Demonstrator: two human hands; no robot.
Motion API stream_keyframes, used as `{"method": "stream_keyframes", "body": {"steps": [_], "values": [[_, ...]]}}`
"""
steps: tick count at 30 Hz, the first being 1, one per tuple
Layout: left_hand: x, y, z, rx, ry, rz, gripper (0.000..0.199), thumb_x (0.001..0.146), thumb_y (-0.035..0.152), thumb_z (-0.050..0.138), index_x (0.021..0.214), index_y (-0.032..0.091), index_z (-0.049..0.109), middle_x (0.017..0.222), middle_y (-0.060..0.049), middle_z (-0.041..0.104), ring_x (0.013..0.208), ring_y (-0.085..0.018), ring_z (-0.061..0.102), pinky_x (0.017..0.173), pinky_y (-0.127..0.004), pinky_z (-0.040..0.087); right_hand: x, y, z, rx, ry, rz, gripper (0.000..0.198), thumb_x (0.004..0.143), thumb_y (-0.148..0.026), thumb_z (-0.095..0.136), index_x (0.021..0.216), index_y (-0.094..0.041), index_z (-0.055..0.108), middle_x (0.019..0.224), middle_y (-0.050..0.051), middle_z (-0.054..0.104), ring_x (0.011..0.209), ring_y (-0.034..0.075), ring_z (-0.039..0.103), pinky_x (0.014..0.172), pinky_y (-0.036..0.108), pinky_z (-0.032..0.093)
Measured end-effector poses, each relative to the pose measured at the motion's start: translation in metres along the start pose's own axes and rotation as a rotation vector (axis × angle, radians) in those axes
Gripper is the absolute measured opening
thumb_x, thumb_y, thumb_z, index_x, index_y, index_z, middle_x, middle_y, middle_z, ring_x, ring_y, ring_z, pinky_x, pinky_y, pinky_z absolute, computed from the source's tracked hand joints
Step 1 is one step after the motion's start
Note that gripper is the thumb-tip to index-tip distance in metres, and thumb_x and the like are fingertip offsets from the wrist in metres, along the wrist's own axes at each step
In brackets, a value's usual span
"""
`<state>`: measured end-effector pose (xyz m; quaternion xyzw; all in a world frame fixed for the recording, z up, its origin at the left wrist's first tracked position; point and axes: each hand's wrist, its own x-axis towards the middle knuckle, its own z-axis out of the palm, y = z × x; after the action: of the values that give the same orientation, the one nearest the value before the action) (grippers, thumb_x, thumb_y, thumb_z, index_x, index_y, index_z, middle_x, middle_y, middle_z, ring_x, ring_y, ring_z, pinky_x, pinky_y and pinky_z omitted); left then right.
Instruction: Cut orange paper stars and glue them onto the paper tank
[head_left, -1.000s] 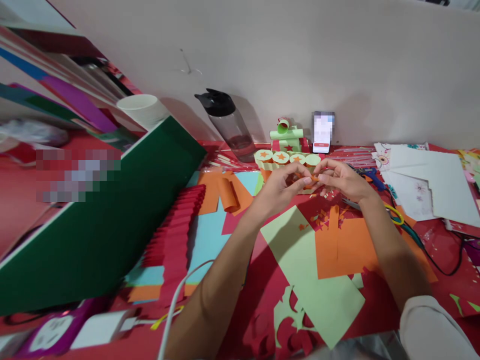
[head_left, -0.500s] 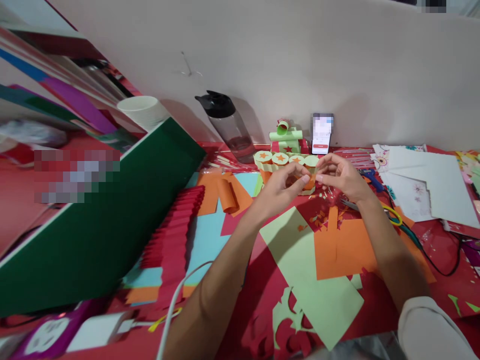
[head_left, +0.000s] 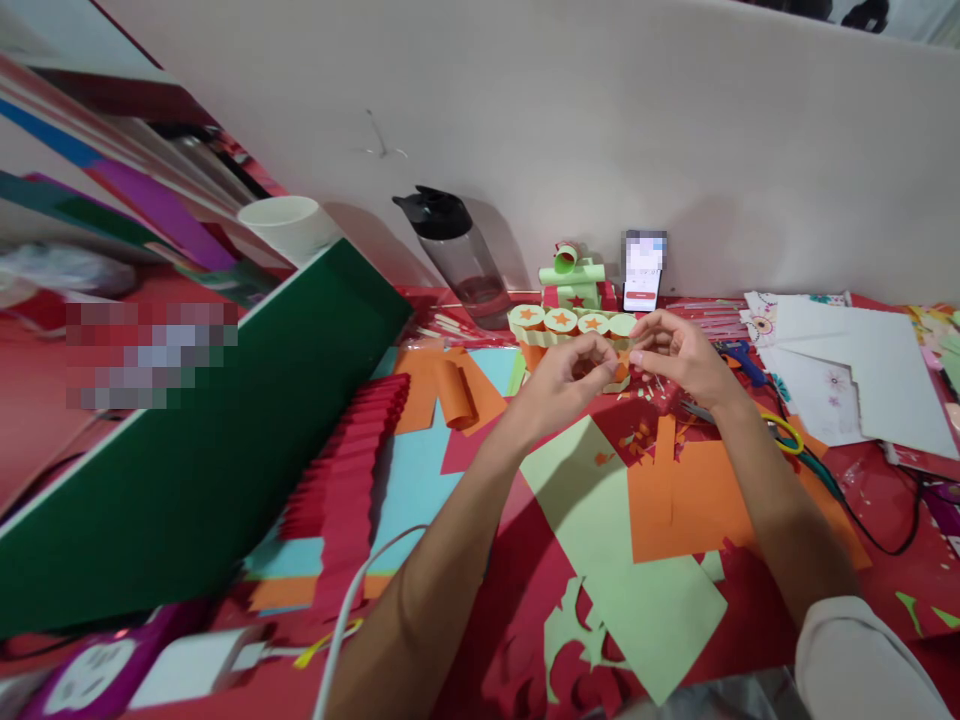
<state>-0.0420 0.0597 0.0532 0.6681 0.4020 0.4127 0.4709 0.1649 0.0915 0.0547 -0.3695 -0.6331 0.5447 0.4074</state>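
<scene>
My left hand (head_left: 568,383) is raised over the table with thumb and index finger closed in a pinch. Facing it, my right hand (head_left: 681,358) also pinches, its other fingers curled loosely. What either pinch holds, if anything, is too small to make out. Just behind the hands stands a paper model piece with round light-green tops (head_left: 561,320); three tops carry orange stars, and the rightmost, by my right fingertips, shows none. Behind it is a green and red paper model (head_left: 574,285) with rolled tubes and a red star. Orange scraps (head_left: 641,438) lie below my fingers.
Light-green sheets (head_left: 592,480) and orange sheets (head_left: 675,510) cover the middle. Scissors (head_left: 784,432) and a blue glue gun (head_left: 741,362) lie right. A phone (head_left: 643,272) and bottle (head_left: 461,255) stand by the wall. A green board (head_left: 202,450) leans left; a white cable (head_left: 352,600) crosses nearby.
My left thumb and index finger have drawn together into a tighter pinch. My right hand has barely moved. The view has shifted very slightly; the objects on the table stay put.
</scene>
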Motion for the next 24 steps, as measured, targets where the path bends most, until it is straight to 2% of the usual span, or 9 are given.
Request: {"method": "stream_keyframes", "body": {"steps": [8,16,24], "values": [[-0.0009,0.0039,0.0005,0.051,-0.03,0.001,0.019,0.095,0.034,0.06,0.081,0.02,0.059,0.079,0.0,0.061,0.07,-0.013,0.054,0.066,-0.028,0.044,-0.0005,-0.0018,0.0022,-0.017,0.02,-0.034,0.027,0.077,-0.029,0.08,0.098,-0.022,0.066,0.089,0.0,0.068,0.083,0.017,0.065,0.073,0.03,0.055],[-0.0022,0.0063,-0.0063,0.068,0.032,-0.064,0.017,0.094,0.035,0.058,0.086,0.021,0.061,0.077,0.0,0.061,0.067,-0.015,0.055,0.063,-0.028,0.042,-0.0011,-0.0049,0.0027,-0.08,0.007,-0.033,0.026,0.076,-0.026,0.079,0.098,-0.023,0.065,0.087,0.0,0.068,0.083,0.018,0.065,0.074,0.031,0.054],[-0.0036,0.0044,-0.0073,0.135,0.021,-0.035,0.023,0.096,0.039,0.059,0.085,0.019,0.061,0.08,-0.001,0.061,0.07,-0.014,0.054,0.065,-0.029,0.042,-0.0022,-0.0033,0.0037,-0.127,-0.023,-0.03,0.026,0.078,-0.024,0.076,0.1,-0.023,0.064,0.088,0.001,0.069,0.084,0.019,0.067,0.073,0.031,0.054]]}}
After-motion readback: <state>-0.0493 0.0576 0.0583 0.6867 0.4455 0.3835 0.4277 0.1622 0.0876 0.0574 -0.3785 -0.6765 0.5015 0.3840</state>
